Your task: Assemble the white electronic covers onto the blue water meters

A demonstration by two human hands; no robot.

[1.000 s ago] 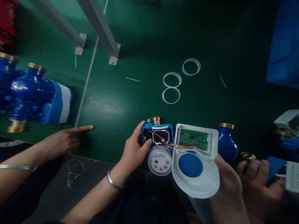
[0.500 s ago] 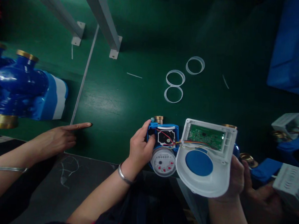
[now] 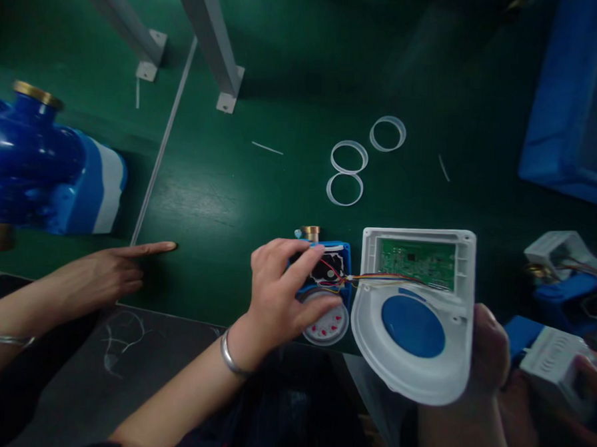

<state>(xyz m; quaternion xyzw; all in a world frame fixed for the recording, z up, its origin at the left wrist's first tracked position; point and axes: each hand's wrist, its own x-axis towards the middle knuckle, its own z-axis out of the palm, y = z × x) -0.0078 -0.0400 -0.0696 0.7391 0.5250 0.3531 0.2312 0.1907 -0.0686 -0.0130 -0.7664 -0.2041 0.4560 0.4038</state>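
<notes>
The water meter (image 3: 344, 256) sits at the table's front edge, with an opened blue housing, a brass pipe end and a round dial with red pointers (image 3: 326, 328). Across it reaches my left hand (image 3: 272, 295), fingers spread, thumb over the dial and fingertips at the blue housing. In my right hand (image 3: 489, 347) is the white meter cover (image 3: 366, 320), gripped by its right side with the inside facing up. The cover carries a green circuit board (image 3: 416, 262) and a blue disc (image 3: 413, 326). Coloured wires (image 3: 376, 277) run from the board to the housing.
Three clear rings (image 3: 345, 188) lie beyond the meter. A co-worker's hand (image 3: 110, 270) points at the table on the left, near a blue meter (image 3: 51, 170). Another person's hands hold a white-and-blue meter (image 3: 554, 363) at right. Metal posts (image 3: 208, 32) and a blue bin (image 3: 569, 111) stand behind.
My left hand has loosened from the meter's left side and spread over its housing and dial. The cover has turned slightly in my right hand. The view has shifted a little.
</notes>
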